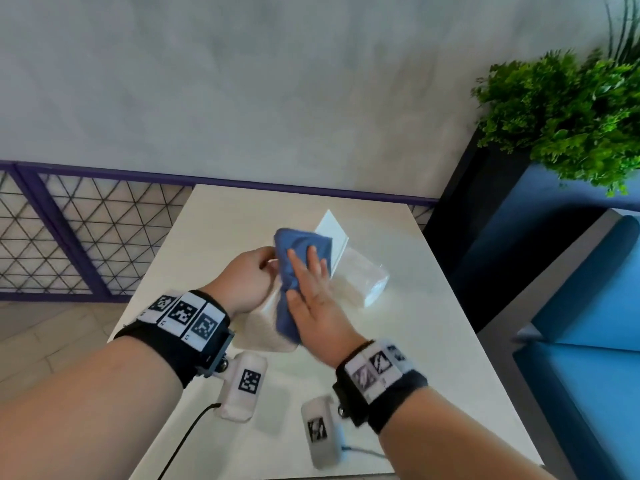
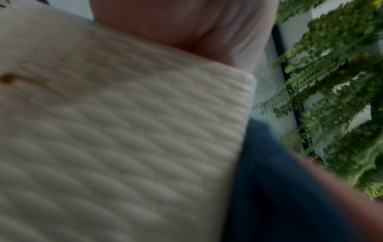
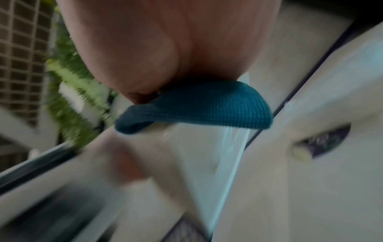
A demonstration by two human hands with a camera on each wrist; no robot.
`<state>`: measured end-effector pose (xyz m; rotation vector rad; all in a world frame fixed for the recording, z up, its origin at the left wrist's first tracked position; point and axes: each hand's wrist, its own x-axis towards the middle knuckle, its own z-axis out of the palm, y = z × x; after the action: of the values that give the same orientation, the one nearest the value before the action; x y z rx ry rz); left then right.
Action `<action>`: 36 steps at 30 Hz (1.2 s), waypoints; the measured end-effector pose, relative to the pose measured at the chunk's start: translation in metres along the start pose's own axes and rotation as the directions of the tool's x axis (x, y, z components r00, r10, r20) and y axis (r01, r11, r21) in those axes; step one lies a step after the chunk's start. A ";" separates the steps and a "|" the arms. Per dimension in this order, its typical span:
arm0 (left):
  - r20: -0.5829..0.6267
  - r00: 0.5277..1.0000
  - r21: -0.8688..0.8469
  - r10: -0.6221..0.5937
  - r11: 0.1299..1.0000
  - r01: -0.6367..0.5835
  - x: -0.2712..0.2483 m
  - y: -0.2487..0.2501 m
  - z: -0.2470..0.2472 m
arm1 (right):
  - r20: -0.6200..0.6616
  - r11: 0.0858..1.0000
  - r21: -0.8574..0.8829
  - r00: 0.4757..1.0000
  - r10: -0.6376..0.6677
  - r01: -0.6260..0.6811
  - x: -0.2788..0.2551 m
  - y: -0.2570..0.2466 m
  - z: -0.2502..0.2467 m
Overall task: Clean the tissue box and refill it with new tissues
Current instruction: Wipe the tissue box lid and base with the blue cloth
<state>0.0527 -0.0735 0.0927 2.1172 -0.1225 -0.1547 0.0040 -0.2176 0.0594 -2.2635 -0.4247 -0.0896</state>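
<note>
A white ribbed tissue box (image 1: 265, 323) stands on the white table (image 1: 433, 341), with a brown stain on its side (image 2: 8, 79) in the left wrist view. My left hand (image 1: 249, 275) grips the box's upper left edge. A blue cloth (image 1: 301, 258) drapes over the box top. My right hand (image 1: 311, 289) lies flat on the cloth with straight fingers, pressing it onto the box. A clear-wrapped pack of new tissues (image 1: 360, 277) lies just behind and right of the box. The cloth (image 3: 196, 106) shows under my right palm in the right wrist view.
A clear or white flat piece (image 1: 332, 228) stands behind the cloth. A green potted plant (image 1: 561, 112) sits at the right on a dark stand, beside blue seating (image 1: 588, 306). A purple mesh railing (image 1: 69, 237) runs at the left.
</note>
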 end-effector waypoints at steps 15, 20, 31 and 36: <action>-0.031 1.000 -0.118 -0.002 0.993 -0.002 -0.004 0.002 0.013 | -0.075 0.996 0.003 0.993 0.091 -0.091 0.017 0.023 -0.015; -0.003 0.999 -0.078 0.038 0.996 -0.038 -0.006 -0.003 0.005 | 0.017 0.998 0.039 0.999 -0.042 0.041 -0.019 0.017 0.012; 0.187 0.975 0.163 0.118 0.975 -0.149 -0.026 -0.019 0.008 | -0.194 0.700 0.446 0.703 0.684 -0.558 0.042 0.046 -0.076; 0.395 0.912 0.567 0.108 0.753 -0.334 -0.021 -0.012 -0.010 | -0.245 0.632 0.548 0.618 0.747 -0.547 0.029 0.045 -0.058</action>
<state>0.0334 -0.0558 0.0888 2.6995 -0.7295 -0.3800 0.0507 -0.2803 0.0717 -1.7387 0.6308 -0.1207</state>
